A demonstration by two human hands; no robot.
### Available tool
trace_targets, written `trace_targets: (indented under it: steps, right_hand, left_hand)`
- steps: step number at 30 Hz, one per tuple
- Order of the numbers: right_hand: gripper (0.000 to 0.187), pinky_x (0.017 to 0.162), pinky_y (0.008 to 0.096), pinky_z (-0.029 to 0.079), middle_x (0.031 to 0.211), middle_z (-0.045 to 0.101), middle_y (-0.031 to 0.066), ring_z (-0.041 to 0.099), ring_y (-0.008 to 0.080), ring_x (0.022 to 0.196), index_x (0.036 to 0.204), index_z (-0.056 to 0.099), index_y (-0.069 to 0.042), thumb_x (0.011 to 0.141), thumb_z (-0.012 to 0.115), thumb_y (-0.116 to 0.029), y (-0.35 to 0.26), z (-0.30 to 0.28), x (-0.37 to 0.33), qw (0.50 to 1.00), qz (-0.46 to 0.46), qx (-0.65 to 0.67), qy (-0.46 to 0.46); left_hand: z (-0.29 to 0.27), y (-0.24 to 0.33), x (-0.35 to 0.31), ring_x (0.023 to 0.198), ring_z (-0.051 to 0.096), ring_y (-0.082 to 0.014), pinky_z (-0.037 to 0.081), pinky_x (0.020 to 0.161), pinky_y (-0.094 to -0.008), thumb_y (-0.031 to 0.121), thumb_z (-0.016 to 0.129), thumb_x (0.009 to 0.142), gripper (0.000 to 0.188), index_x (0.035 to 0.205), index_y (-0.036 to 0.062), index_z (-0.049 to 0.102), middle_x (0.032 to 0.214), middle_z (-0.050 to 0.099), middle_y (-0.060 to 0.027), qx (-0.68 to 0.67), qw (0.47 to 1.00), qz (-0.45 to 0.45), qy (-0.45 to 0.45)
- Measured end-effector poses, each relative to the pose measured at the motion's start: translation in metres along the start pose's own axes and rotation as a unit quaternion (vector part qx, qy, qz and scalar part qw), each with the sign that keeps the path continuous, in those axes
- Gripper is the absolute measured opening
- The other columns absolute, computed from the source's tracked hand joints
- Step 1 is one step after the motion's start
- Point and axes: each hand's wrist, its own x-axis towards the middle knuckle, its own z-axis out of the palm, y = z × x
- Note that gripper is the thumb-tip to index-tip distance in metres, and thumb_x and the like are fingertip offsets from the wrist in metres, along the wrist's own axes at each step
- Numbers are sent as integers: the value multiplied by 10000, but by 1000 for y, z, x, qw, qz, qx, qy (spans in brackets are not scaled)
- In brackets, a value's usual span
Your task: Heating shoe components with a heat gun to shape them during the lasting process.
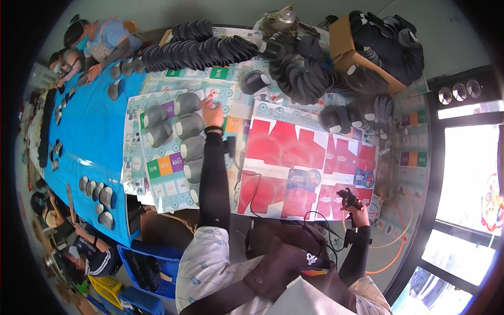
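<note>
My left hand [212, 114] reaches over the table, fingers apart, beside the right edge of a dark grey cup-shaped piece [187, 104]. I cannot tell whether it touches the piece. Similar curved pieces with pale edges, such as a grey piece [155, 115], lie in two rows on a patterned sheet [170, 186]. Some in the nearer part of the right row are partly covered by my left forearm. At the right, my right hand [358, 214] is closed around a black spray gun [348, 197], held above the near edge of a red-and-white printed sheet [283, 144].
Long nested stacks of dark pieces [199, 54] line the far side. An overfull cardboard box [344, 44] stands far right, near a metal pot [283, 21]. A blue-covered table [86, 136] adjoins at left, with people working around it. An orange hose [401, 247] loops at right.
</note>
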Motion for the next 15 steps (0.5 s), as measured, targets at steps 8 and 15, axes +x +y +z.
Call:
trace_targets:
  steps: [8, 15]
  right_hand:
    - [355, 519, 253, 550, 947, 746, 66, 690, 132, 796, 1143, 685, -29, 802, 587, -39, -3, 5, -44, 1000, 8, 22, 21]
    - [276, 531, 262, 567, 977, 723, 57, 723, 165, 910, 1095, 640, -25, 822, 603, -14, 41, -35, -51, 997, 62, -26, 41]
  left_hand:
    - [115, 56, 49, 1439, 369, -325, 365, 1118, -552, 392, 769, 823, 967, 1567, 83, 233, 1524, 436, -131, 462, 879, 6, -116]
    - [137, 73, 22, 1105, 636, -390, 538, 909, -485, 306, 667, 895, 316, 1121, 86, 641, 1230, 624, -196, 523, 832, 91, -162]
